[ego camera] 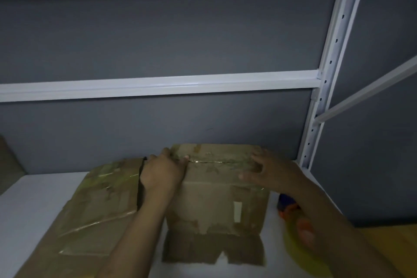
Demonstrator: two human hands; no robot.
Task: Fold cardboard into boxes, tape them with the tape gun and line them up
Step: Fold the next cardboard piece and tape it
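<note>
Brown cardboard box: stands mid-shelf on the white shelf board, top flaps closed along a glossy taped seam, one torn lower flap lying flat toward the viewer. Left hand: rests on the top left corner, fingers laid over the flap. Right hand: over the top right edge, fingers spread wide, blurred, gripping nothing. Blue and orange tape gun: on the board just right of the box, partly under the right forearm. Second taped cardboard box: immediately left. White metal rack frame behind.
</note>
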